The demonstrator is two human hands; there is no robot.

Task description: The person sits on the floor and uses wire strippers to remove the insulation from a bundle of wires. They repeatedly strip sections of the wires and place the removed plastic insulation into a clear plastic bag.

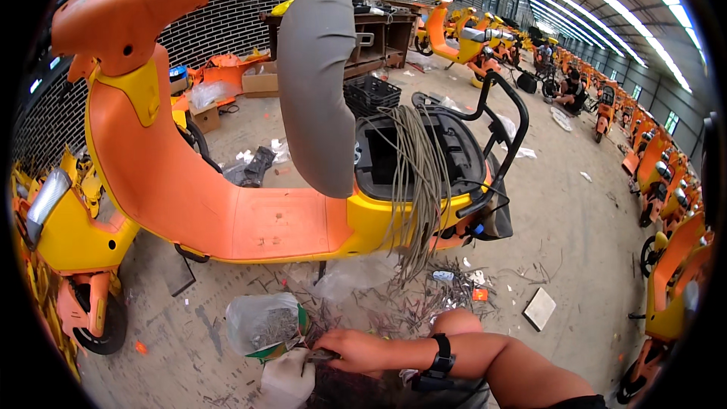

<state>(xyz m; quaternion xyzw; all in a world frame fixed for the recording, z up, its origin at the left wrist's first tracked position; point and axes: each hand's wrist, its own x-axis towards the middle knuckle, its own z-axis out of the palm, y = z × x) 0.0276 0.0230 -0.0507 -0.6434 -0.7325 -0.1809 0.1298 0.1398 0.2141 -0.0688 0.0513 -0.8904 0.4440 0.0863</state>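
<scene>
My left hand [288, 380], in a white glove, is closed at the bottom of the view. Against its fingertips my bare right hand [354, 350] is closed too. Something small and greyish sits between them, too hidden to name. Just beyond them leans a whitish plastic bag [241, 327] with a green and red edge, holding many small grey pieces. An orange and yellow scooter [280, 220] stands sideways in front of me, its grey seat [316, 91] tipped up. Over its open storage compartment [371, 153] hangs a bundle of grey cables [416, 174].
Dark scraps [447, 291] litter the floor beside the scooter, with a pale square slab [539, 309] to their right. A wooden workbench [386, 42] and a black crate [371, 93] stand behind. Rows of scooters [666, 189] line the right, where a person [572, 93] sits farther back.
</scene>
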